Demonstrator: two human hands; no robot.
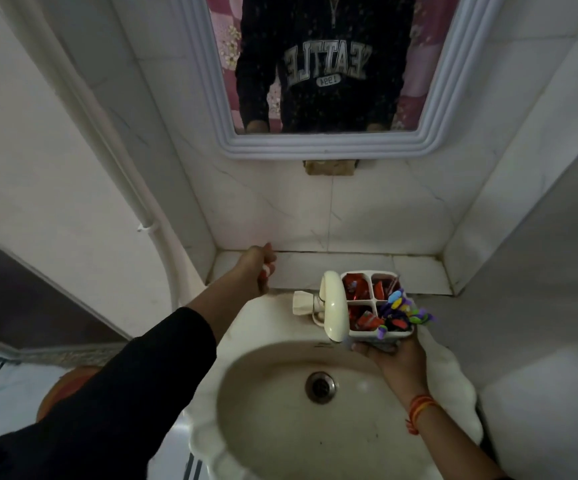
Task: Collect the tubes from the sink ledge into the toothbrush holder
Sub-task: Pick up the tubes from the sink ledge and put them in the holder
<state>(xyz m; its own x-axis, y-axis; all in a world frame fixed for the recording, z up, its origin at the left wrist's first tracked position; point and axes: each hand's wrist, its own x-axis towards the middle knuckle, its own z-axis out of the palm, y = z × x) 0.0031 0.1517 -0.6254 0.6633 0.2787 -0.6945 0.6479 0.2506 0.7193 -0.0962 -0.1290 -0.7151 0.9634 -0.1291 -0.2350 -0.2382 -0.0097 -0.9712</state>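
Note:
My right hand grips the white four-compartment toothbrush holder from below, lifted over the sink's back right edge. Red tubes fill three of its compartments; colourful toothbrushes stick out of the near right one. My left hand reaches to the left end of the tiled sink ledge, fingers curled around a small red and white tube that is mostly hidden inside the fist.
A cream faucet arches over the white basin, right beside the holder. A mirror hangs above the ledge. Tiled walls close in on both sides. An orange stool stands on the floor at the left.

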